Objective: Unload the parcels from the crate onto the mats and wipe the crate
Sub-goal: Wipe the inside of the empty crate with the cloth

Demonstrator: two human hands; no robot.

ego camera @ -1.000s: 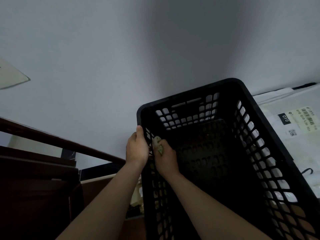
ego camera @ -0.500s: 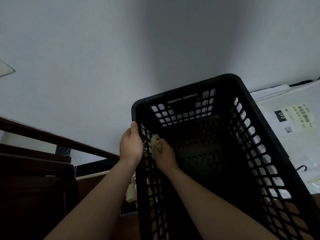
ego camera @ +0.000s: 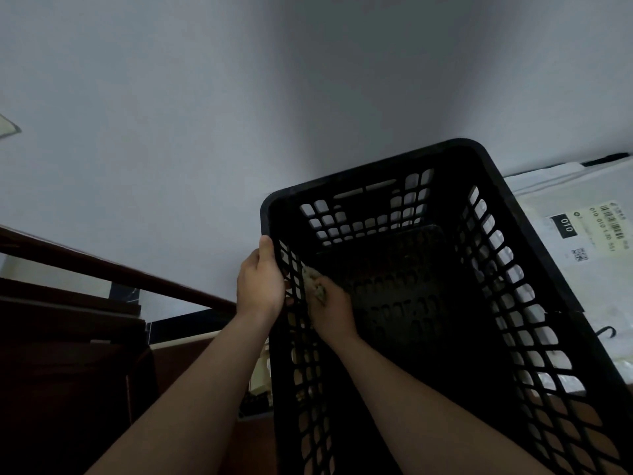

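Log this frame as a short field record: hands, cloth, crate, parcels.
left hand: grips the crate's left wall from outside, thumb up by the rim
right hand: inside the crate, holds a cloth against the inner face of that wall
crate: black, slotted walls and floor; no parcels seen inside
parcel: white, with a printed label, lies outside to the crate's right
task stage: unloading looks done; wiping at the left wall

Left hand (ego camera: 261,284) grips black crate (ego camera: 534,269); right hand (ego camera: 334,310) presses cloth (ego camera: 313,286) inside.
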